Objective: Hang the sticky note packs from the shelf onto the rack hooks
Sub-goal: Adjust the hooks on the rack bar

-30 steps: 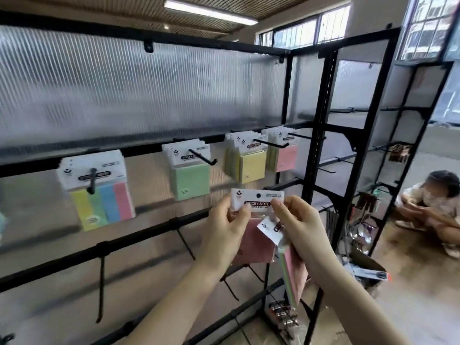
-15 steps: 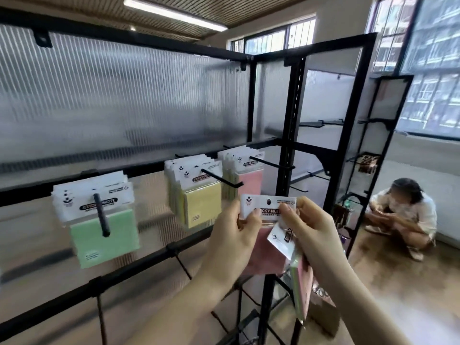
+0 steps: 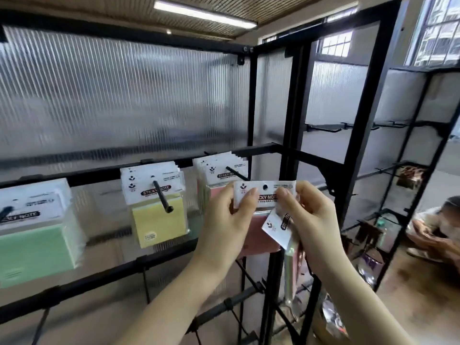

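A pink sticky note pack (image 3: 263,195) is held up between both hands, its white header with the hang hole facing me. My left hand (image 3: 227,221) pinches the header's left side and my right hand (image 3: 307,220) pinches its right side. The right hand also grips more packs (image 3: 277,229) that hang down edge-on below it. Just behind the held pack, pink packs (image 3: 220,170) hang on a black hook (image 3: 236,173). To the left, yellow packs (image 3: 156,210) hang on another hook (image 3: 163,199), and green packs (image 3: 32,235) hang at the far left.
The black rack (image 3: 291,145) has a ribbed translucent back panel and a lower rail (image 3: 119,272) with bare hooks. A second black rack (image 3: 403,185) with goods stands to the right. A person (image 3: 438,232) crouches on the floor at the far right.
The view has swung right and closer: the hanging packs slid left and grew larger. Both hands have lifted the pink pack up to the level of the rightmost hook.
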